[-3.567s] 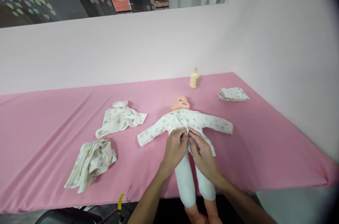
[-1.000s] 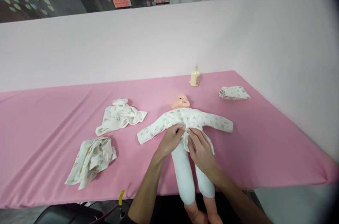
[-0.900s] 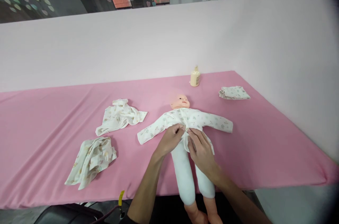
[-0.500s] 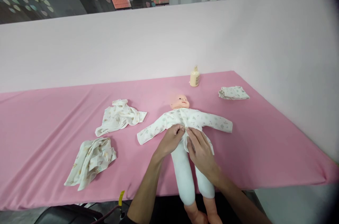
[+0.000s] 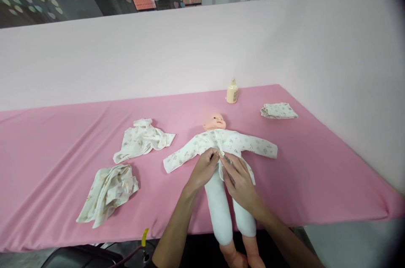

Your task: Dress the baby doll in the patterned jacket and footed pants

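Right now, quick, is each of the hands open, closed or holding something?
Left hand: closed, pinching the front of the white, printed, long-sleeved fabric shirt.
Right hand: partly curled at the shirt's front; whether it grips cannot be told.

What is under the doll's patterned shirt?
White legs emerge below the shirt. The torso inside is hidden; the left hand and right hand also cover part of the front.
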`<state>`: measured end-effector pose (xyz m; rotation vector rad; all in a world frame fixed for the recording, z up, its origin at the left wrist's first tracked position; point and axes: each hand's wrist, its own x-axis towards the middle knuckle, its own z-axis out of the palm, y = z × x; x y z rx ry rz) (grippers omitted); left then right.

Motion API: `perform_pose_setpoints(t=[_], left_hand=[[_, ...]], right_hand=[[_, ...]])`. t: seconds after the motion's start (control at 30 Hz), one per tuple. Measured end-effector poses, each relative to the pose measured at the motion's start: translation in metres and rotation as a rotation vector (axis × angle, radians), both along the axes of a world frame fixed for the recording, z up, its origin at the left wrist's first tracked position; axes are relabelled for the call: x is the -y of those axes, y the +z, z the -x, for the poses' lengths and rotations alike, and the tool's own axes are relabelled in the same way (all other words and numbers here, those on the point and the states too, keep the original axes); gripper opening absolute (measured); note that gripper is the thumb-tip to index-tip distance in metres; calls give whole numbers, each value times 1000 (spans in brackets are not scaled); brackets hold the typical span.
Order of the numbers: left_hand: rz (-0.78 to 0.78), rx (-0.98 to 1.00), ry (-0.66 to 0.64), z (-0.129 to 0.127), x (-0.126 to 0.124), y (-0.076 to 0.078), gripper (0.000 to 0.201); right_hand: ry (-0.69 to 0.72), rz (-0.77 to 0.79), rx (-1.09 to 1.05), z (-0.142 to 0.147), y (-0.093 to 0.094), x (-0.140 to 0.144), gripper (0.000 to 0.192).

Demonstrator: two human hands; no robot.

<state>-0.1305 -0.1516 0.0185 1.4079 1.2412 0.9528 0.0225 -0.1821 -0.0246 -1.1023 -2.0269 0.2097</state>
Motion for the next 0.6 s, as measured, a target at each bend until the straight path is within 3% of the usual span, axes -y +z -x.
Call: perform_pose_setpoints(t=[0.23,0.6], left_hand=[[-56,-64,53,-4,3,1,35],[-147,-165,132,-9,3,0,35]], right_hand=[[-17,71,-69,2,-3,6,56],[4,34,-28,2,-3,11,63]])
